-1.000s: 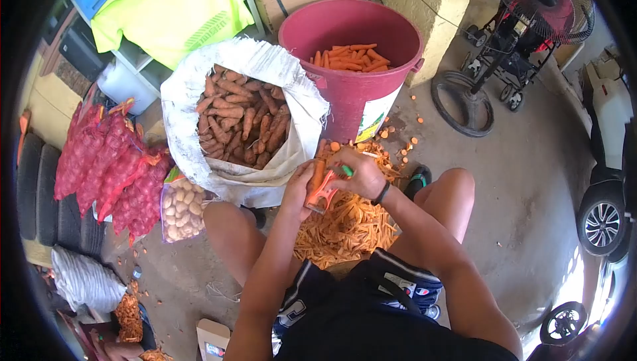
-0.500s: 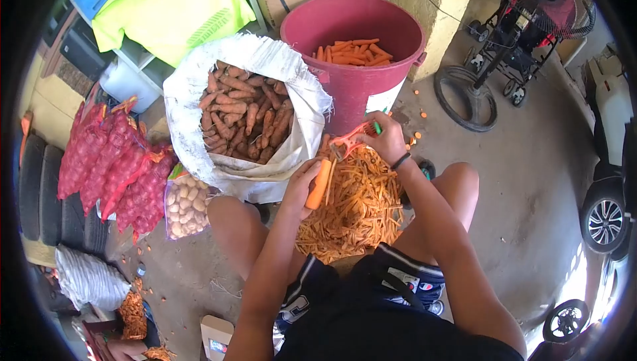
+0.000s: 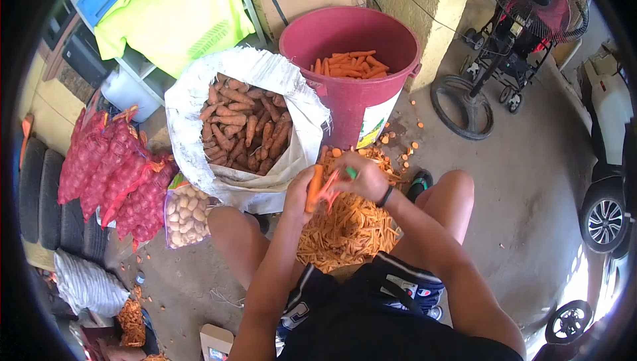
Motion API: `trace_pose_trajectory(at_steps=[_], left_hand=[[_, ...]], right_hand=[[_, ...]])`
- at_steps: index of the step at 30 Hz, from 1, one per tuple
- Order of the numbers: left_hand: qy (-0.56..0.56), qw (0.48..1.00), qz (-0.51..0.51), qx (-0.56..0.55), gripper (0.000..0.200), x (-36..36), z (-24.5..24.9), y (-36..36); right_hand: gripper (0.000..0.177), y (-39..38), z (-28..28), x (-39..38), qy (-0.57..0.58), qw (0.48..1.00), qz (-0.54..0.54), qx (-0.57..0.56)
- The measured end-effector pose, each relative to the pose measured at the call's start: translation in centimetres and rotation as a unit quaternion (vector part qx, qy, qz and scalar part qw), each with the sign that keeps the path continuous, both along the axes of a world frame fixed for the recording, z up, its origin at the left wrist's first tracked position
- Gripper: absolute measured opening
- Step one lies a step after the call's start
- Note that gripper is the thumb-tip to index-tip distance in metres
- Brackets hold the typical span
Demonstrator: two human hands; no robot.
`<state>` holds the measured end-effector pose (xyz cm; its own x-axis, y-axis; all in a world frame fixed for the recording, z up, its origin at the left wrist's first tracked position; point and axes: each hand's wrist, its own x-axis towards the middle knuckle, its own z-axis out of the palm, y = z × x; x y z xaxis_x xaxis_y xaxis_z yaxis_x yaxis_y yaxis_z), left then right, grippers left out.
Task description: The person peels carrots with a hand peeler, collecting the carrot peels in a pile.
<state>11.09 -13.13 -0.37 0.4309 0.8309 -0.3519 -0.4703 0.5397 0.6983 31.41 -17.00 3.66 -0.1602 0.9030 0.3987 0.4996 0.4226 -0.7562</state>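
Note:
My left hand [image 3: 298,192] is closed around a carrot [image 3: 314,187], held tilted upright over the peelings. In my right hand [image 3: 363,174] is a red-orange peeler [image 3: 328,190] with a green part showing; its blade end lies against or very near the carrot, somewhat blurred. Below both hands spreads a heap of carrot peelings [image 3: 352,228] between my knees. Ahead on the left, a white sack [image 3: 189,109] stands rolled open, full of unpeeled carrots [image 3: 249,125]. Behind the heap, a dark red tub [image 3: 345,105] holds peeled carrots [image 3: 352,64].
Net bags of red onions [image 3: 109,168] and a bag of potatoes [image 3: 187,215] lie on the left near stacked tyres [image 3: 53,195]. A pedestal fan [image 3: 468,105] stands at right. Carrot ends [image 3: 406,155] litter the floor. Part of another person shows at lower left.
My right hand has brought the peeler down and left onto or close beside the carrot. The carrot is now more upright in my left hand. The view has shifted slightly.

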Motion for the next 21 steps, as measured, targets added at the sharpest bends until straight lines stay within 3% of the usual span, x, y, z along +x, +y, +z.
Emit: trace_pose_trajectory(at_steps=[3, 4, 7, 9, 10, 13, 14, 17, 19, 20, 21], left_hand=[[0.070, 0.996, -0.048, 0.037, 0.031, -0.7, 0.1, -0.9], [0.052, 0.994, -0.092, 0.034, 0.031, -1.3, 0.9, -1.2], [0.062, 0.998, -0.025, 0.018, 0.033, -0.2, 1.4, -1.4], [0.024, 0.999, -0.041, 0.016, 0.035, -0.5, 0.0, -0.4], [0.011, 0.999, -0.039, 0.006, 0.035, -0.3, -0.2, -0.2], [0.046, 0.998, -0.040, 0.016, 0.033, -0.5, 0.8, -0.7], [0.060, 0.996, -0.056, 0.022, 0.032, -1.1, 0.4, -0.7], [0.054, 0.996, -0.066, 0.020, 0.030, -1.1, 1.0, -0.9], [-0.012, 0.998, -0.056, 0.012, 0.030, -0.7, 0.9, -0.3], [0.036, 0.999, -0.009, -0.012, 0.030, -0.4, 1.1, -0.4], [0.042, 0.999, -0.013, -0.009, 0.031, -0.1, 1.3, -0.4]], right_hand=[[0.042, 0.8, -0.8, 0.9, -0.017, 0.998, -0.050, 0.039], [0.043, 1.7, -1.2, 2.1, 0.003, 0.993, -0.115, 0.009], [0.043, 3.1, -1.0, 4.2, 0.017, 0.979, -0.202, 0.010], [0.044, 1.4, -1.5, 2.0, 0.021, 0.992, -0.116, 0.036], [0.046, 0.4, -1.4, 0.8, 0.034, 0.999, -0.031, -0.010], [0.046, 0.3, -0.6, 0.6, -0.016, 0.999, -0.013, -0.046], [0.042, 1.1, -0.9, 1.3, -0.024, 0.996, -0.085, 0.015], [0.045, 3.4, -1.8, 4.4, -0.015, 0.979, -0.205, 0.004], [0.047, 2.0, -1.4, 2.9, 0.034, 0.985, -0.155, -0.075], [0.044, 1.1, -1.3, 1.3, 0.049, 0.994, -0.084, 0.044], [0.045, 0.2, -0.8, 0.2, 0.029, 0.999, -0.016, 0.003]])
